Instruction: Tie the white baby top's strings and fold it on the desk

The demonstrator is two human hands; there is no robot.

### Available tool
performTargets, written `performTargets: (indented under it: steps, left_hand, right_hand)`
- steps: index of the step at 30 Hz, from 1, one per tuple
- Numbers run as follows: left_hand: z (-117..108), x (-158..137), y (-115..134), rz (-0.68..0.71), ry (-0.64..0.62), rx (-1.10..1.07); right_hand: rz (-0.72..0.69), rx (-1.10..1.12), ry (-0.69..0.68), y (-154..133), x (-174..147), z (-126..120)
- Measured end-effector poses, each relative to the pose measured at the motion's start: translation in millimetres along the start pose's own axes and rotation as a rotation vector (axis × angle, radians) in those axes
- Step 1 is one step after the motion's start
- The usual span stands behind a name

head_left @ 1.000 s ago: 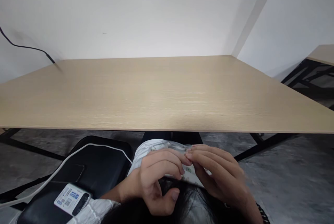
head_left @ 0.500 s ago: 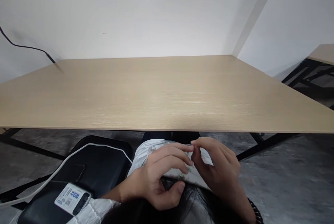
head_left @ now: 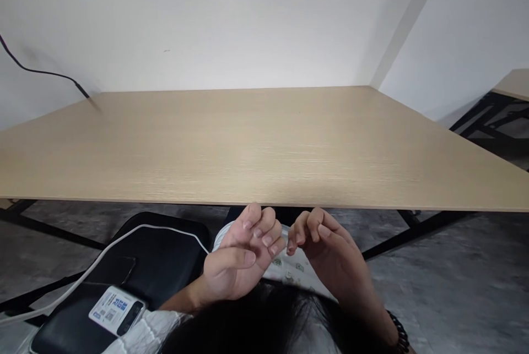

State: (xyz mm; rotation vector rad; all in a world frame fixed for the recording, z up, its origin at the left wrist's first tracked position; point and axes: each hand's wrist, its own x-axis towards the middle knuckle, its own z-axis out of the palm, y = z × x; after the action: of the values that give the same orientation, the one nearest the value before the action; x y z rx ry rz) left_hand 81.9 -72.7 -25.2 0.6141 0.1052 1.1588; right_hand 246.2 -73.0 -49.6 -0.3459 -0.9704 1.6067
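Note:
My left hand [head_left: 243,260] is held over my lap, palm turned up, its fingers loosely bent with nothing in them. Facing it from the right is my right hand [head_left: 334,252], fingers curved and the thumb lying near the index finger; I see nothing held there either. The fingertips of the two hands are close, with a small gap between them. Behind and below them is my white patterned shirt [head_left: 297,271]. Both hands stay just in front of the near edge of the wooden table [head_left: 248,145]. Dark hair covers part of the bottom of the view.
To the left stands a black padded seat [head_left: 165,271]. On it lies a white device with a label [head_left: 118,310], and a white cable [head_left: 103,257] runs across. A black cable [head_left: 45,72] hangs at the far left. White partitions [head_left: 231,29] border the table.
My hands have turned: the left palm now faces up with its fingers raised and curled. The right hand's pinch has loosened, and its fingers have come up toward the table edge.

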Motion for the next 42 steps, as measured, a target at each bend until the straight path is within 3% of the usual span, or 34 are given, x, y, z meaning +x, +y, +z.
performTargets:
  steps: [12,32,42]
  left_hand:
    - [-1,0,-2,0.015,-0.008,-0.023]
    - [2,1,-1,-0.016,0.014,-0.005]
    - [2,1,-1,-0.019,-0.059,-0.035]
  right_hand:
    - [-0.015,0.234,0.06,3,1,7]
    - [0.008,0.128,0.096,-1,2,13]
    - [0.011,0.173,0.064,2,0,12]
